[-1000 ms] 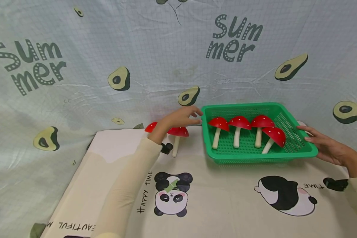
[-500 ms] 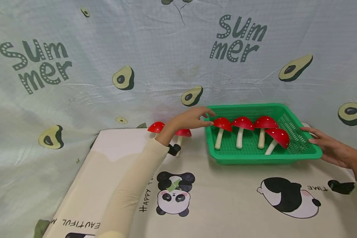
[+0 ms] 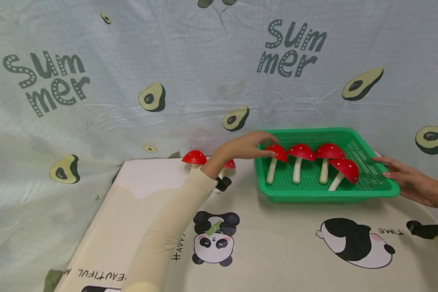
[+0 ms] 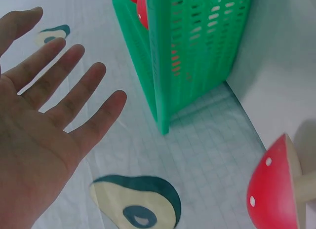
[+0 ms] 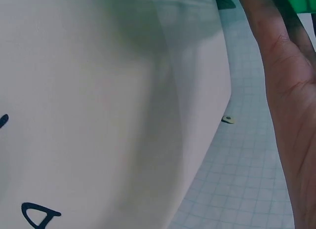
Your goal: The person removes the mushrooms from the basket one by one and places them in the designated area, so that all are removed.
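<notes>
My left hand (image 3: 253, 146) is over the left end of a green plastic basket (image 3: 332, 194), fingers overlapping the cap of the leftmost toy mushroom (image 3: 271, 172). In the left wrist view that hand (image 4: 54, 105) has its fingers spread, nothing in it, beside the basket wall (image 4: 197, 56). My right hand (image 3: 412, 182) grips the basket's right rim, fingertips over the edge; its underside is hidden. Several red-capped, white-stemmed mushrooms (image 3: 301, 152) lie in the basket. Two more, a left mushroom (image 3: 194, 157) and a right mushroom (image 3: 230, 164), are behind my left forearm.
A pale cloth with panda prints (image 3: 213, 247) covers the table (image 3: 277, 243). Behind the basket hangs a grey-blue sheet (image 3: 189, 61) with avocado prints, close to the table's back edge. Black bands (image 3: 423, 230) show at both wrists.
The basket has slid slightly to the right, with the right hand on its rim. My left hand has moved right, from outside the left rim to over it. The view has shifted a little.
</notes>
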A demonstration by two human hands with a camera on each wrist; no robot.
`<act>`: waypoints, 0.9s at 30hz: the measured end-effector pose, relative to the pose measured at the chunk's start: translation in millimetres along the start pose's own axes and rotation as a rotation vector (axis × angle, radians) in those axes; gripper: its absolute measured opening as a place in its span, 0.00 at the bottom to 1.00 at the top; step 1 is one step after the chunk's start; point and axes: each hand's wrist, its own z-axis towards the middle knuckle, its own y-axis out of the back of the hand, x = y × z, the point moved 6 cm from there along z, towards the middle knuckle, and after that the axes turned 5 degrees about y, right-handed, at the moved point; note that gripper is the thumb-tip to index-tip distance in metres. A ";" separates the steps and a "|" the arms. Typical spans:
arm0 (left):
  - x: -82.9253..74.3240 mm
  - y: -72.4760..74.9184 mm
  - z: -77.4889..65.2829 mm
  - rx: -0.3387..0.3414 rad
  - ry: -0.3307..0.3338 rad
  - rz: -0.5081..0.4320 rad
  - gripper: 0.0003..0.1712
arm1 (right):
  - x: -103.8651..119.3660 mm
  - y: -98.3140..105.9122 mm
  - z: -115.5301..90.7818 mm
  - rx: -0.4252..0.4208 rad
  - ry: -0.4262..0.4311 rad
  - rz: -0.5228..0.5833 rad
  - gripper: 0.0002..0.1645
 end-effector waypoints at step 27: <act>-68.7 -59.5 114.2 0.241 -0.044 -0.059 0.30 | 1.4 -6.5 -0.8 0.050 0.015 0.236 0.31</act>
